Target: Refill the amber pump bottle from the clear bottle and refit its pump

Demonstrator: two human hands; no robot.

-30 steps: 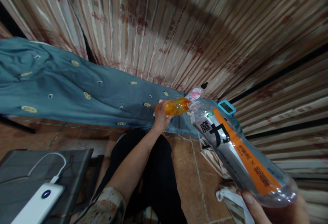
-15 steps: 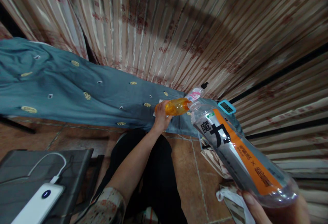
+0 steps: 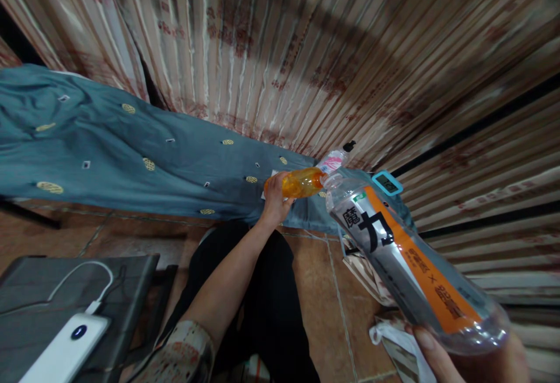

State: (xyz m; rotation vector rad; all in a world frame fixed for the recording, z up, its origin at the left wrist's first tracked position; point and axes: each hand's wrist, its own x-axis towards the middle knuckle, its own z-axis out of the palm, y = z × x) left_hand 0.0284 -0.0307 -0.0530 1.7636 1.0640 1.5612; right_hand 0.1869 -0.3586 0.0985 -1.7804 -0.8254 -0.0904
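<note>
My left hand (image 3: pixel 275 201) is wrapped round a bottle of orange liquid (image 3: pixel 303 183), tilted over the blue-green cloth. At the lower right my right hand (image 3: pixel 464 359) grips the base of a larger clear bottle (image 3: pixel 406 260) with a silver and orange label. That bottle slants up to the left, and its mouth meets the orange bottle's mouth. No liquid shows in the large bottle. Behind the joined mouths stands a clear bottle with a pink label and black pump (image 3: pixel 333 161). A pale sheet shows partly under my left hand.
A blue-rimmed digital clock (image 3: pixel 387 183) sits at the right end of the patterned cloth (image 3: pixel 188 161). Pleated curtains (image 3: pixel 262 50) hang behind. At lower left, a white power bank (image 3: pixel 65 348) with a cable lies on a grey stool (image 3: pixel 26 289). Bags rest on the tiled floor at right.
</note>
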